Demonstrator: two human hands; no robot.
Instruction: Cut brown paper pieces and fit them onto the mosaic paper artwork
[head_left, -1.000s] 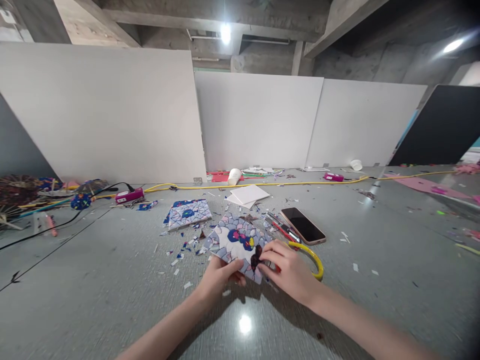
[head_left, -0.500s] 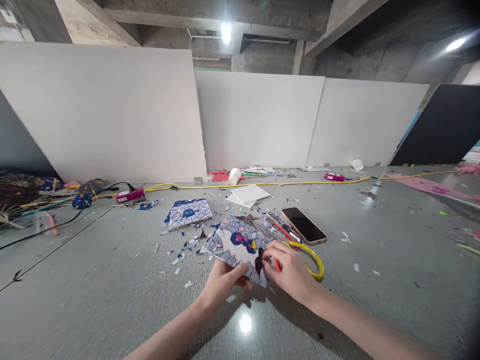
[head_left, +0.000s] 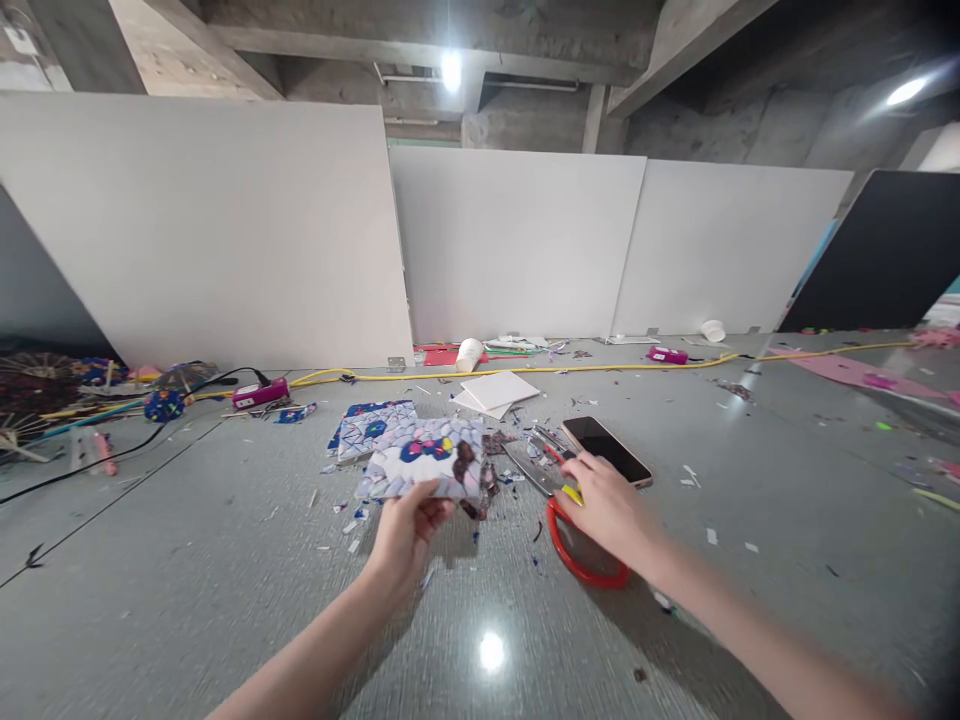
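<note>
My left hand (head_left: 409, 530) pinches the near edge of a mosaic-covered card (head_left: 420, 475), its thumb on top. The card shows pale lilac pieces around a white patch, with blue, pink, yellow and dark brown bits. To the right, my right hand (head_left: 607, 510), a little blurred, closes over the handles of a pair of scissors (head_left: 589, 575). One red loop shows below the hand, and a bit of yellow handle peeks from under the fingers. The metal blades point away to the left. Behind the held card lies another blue-and-white mosaic card (head_left: 371, 432), partly covered.
A phone (head_left: 606, 450) lies just beyond my right hand, beside a cutter (head_left: 551, 438). White cards (head_left: 499, 390), a paper cup (head_left: 469, 355) and a yellow cable (head_left: 420, 376) lie farther back, before white panels (head_left: 517, 240). Small scraps (head_left: 360, 515) litter the surface.
My left hand has carried the mosaic card to the left, tilting it flatter. My right hand has left the card's dark brown patch and taken hold of the scissors, whose handles have turned.
</note>
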